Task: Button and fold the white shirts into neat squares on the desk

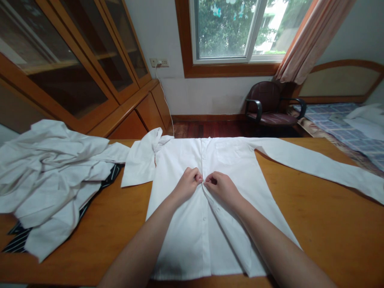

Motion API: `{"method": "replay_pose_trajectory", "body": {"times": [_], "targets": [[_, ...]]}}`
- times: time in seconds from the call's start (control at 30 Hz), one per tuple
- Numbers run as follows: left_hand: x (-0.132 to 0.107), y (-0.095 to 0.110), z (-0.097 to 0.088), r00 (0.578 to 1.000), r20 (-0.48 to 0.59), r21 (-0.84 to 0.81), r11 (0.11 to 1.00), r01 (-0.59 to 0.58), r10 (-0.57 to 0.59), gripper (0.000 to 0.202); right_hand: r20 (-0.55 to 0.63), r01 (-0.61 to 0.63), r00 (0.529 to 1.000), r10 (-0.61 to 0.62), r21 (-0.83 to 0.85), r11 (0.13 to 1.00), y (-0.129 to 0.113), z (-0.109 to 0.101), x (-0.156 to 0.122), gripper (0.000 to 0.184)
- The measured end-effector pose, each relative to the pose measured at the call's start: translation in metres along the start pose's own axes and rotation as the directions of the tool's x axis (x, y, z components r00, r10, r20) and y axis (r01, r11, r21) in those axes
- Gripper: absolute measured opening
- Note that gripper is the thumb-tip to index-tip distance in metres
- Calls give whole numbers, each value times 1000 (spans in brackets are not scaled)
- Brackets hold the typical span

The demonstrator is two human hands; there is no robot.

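Observation:
A white long-sleeved shirt [183, 236] lies front-up on the wooden table [330, 224], collar at the far edge, one sleeve stretched out to the right. My left hand [187, 185] and my right hand [220, 187] meet at the button placket in the middle of the shirt. Both hands are closed in a pinch on the placket's edges, fingertips almost touching. Below my hands the front lies open a little, with several buttons showing.
A heap of crumpled white garments [51, 172] over a dark striped cloth [21, 236] fills the table's left side. A glass-doored wooden cabinet [75, 68] stands at the left. Behind the table are a dark armchair [270, 106], a window and a bed [345, 120].

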State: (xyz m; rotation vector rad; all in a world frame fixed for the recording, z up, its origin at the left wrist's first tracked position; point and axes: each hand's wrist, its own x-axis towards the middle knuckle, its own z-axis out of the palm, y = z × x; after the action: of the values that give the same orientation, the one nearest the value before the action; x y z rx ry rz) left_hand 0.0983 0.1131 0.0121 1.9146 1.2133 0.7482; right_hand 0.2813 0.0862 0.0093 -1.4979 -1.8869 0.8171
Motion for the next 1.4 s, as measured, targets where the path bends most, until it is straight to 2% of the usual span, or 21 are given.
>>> {"method": "replay_pose_trajectory", "body": {"times": [0.13, 0.33, 0.5, 0.87, 1.4], "targets": [[0, 1, 2, 1000, -16, 9, 1000, 1, -1, 24, -21, 5, 1000, -5, -21, 1000, -2, 1, -1, 10], [-2, 2, 4, 996, -38, 115, 991, -72, 77, 24, -24, 49, 998, -50, -44, 998, -1, 3, -2, 12], [-2, 3, 4, 993, -44, 158, 982, -103, 111, 24, -28, 41, 999, -44, -72, 997, -2, 3, -3, 13], [-1, 4, 4, 992, -102, 154, 987, -53, 69, 25, -13, 18, 1000, -19, -82, 997, -6, 1, -1, 14], [-2, 10, 0, 994, -102, 147, 989, -24, 39, 22, -7, -9, 1000, 9, -51, 999, -7, -1, -1, 13]]}}
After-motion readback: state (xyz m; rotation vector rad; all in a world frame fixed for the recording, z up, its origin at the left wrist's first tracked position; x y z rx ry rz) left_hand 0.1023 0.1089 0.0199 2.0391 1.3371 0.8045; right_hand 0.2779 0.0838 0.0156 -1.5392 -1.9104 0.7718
